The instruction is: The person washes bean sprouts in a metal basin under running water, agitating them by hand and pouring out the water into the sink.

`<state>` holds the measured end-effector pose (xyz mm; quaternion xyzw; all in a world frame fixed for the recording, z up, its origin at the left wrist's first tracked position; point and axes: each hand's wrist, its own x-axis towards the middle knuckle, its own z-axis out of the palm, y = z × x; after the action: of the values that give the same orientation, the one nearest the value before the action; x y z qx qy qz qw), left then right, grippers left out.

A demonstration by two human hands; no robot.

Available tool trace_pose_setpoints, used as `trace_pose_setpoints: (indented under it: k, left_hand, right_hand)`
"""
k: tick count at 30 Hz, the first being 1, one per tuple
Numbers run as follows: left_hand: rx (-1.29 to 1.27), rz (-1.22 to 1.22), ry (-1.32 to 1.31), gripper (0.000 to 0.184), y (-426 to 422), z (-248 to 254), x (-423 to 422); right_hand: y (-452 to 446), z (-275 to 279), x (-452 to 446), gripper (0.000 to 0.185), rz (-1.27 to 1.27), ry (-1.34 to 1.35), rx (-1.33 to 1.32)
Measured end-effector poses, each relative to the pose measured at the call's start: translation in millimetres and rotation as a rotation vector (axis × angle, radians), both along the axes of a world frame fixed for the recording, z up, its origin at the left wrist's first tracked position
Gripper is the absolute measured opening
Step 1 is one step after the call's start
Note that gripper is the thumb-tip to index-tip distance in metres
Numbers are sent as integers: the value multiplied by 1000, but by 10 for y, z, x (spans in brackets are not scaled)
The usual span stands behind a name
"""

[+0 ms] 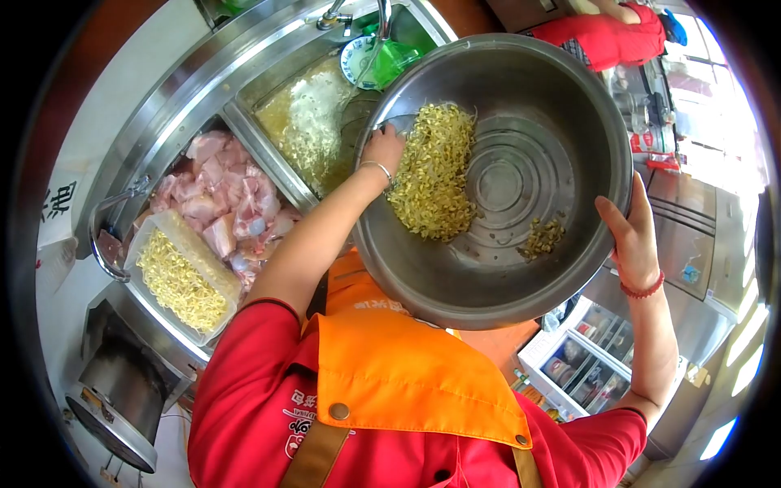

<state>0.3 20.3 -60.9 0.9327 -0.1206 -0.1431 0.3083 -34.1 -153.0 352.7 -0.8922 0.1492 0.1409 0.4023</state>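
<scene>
A large metal basin point(504, 281) is tilted towards me over the sink's edge. Inside it, bean sprouts point(435, 175) lie heaped on the left, with a small clump of loose husks or sprout bits point(543, 238) at the lower right. My left hand point(384, 150) reaches over the left rim and is beside the heap. Its fingers are curled near a thin greyish edge, and what they grip is unclear. On the right, my right hand point(633, 236) holds the basin's rim, thumb inside and fingers behind it.
Left of the basin, a sink point(236, 122) holds raw meat pieces point(224, 191) and a plastic tub point(224, 281) of sprouts. Cloudy water point(313, 118) fills the other compartment below a faucet point(333, 16). A patterned bowl point(355, 61) sits there. Another person point(606, 39) stands at upper right.
</scene>
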Motion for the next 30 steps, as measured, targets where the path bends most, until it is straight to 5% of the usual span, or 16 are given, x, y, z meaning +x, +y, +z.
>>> trace_pose_setpoints:
  k: [5, 12, 15, 18, 20, 23, 30]
  left_hand:
    - [-100, -75, 30, 18, -148, -32, -27]
    - [-356, -204, -166, 34, -45, 261, -353]
    - [-425, 200, -443, 36, 251, 127, -352]
    - [-288, 624, -327, 32, 435, -358, -253]
    - [-681, 655, 227, 34, 477, -716, -135]
    - [-1092, 740, 445, 44, 396, -930, -72]
    - [-1321, 885, 538, 39, 314, -1027, -26]
  right_hand:
    - [13, 8, 5, 45, 2, 14, -15]
    - [-9, -6, 15, 45, 0, 9, -17]
    - [-8, -6, 8, 44, -1, 18, -8]
    - [34, 27, 23, 43, 1, 55, -16]
    - [91, 22, 17, 42, -15, 47, 23]
    - [119, -1, 16, 43, -4, 32, 57]
    - [179, -31, 0, 44, 25, -4, 14]
